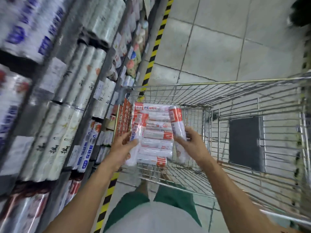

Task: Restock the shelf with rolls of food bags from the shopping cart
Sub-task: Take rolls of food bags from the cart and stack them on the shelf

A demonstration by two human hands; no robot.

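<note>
My left hand (pixel 121 147) grips one white roll of food bags with a red label (pixel 136 132), held above the left end of the shopping cart (pixel 218 84). My right hand (pixel 191 142) grips a second roll of the same kind (pixel 176 125), tilted upright. Under both hands a stack of several more rolls (pixel 155 135) lies across the cart's wire floor. The shelf (pixel 94 91) runs along the left, tight with rolls; its lower tiers are partly hidden by my left arm.
Yellow-black hazard tape (pixel 156 41) marks the shelf base on the tiled floor. A dark flap (pixel 246 143) sits in the cart's right half, where the wire floor is bare. Price tags (pixel 98 89) line the shelf edges. A dark shape shows at the top right corner.
</note>
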